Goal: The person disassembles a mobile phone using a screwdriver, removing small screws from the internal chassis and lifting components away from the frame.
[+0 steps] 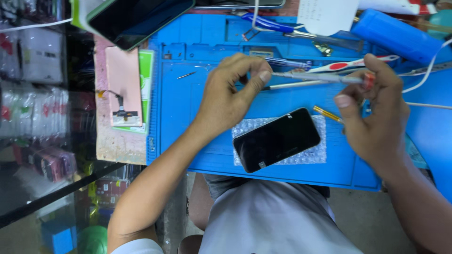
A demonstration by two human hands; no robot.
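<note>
My left hand (pixel 230 89) pinches the tip end of a slim silver screwdriver (pixel 320 78) between thumb and forefinger. My right hand (pixel 376 113) grips the same screwdriver by its red-capped handle end, holding it level above the blue work mat (pixel 188 141). Below the hands a black smartphone (pixel 277 139) lies screen up on a sheet of bubble wrap (pixel 315 155) on the mat. A small yellow-handled tool (pixel 326 113) rests on the mat beside my right hand.
Blue-handled pliers (pixel 270 24), a red-and-white tool (pixel 353 65), a blue cylinder (pixel 395 35) and white paper (pixel 327 14) crowd the mat's far edge. A pink phone panel with flex cable (pixel 123 87) lies left. A dark tablet (pixel 136 19) overhangs the top left. White cables (pixel 423 77) run at right.
</note>
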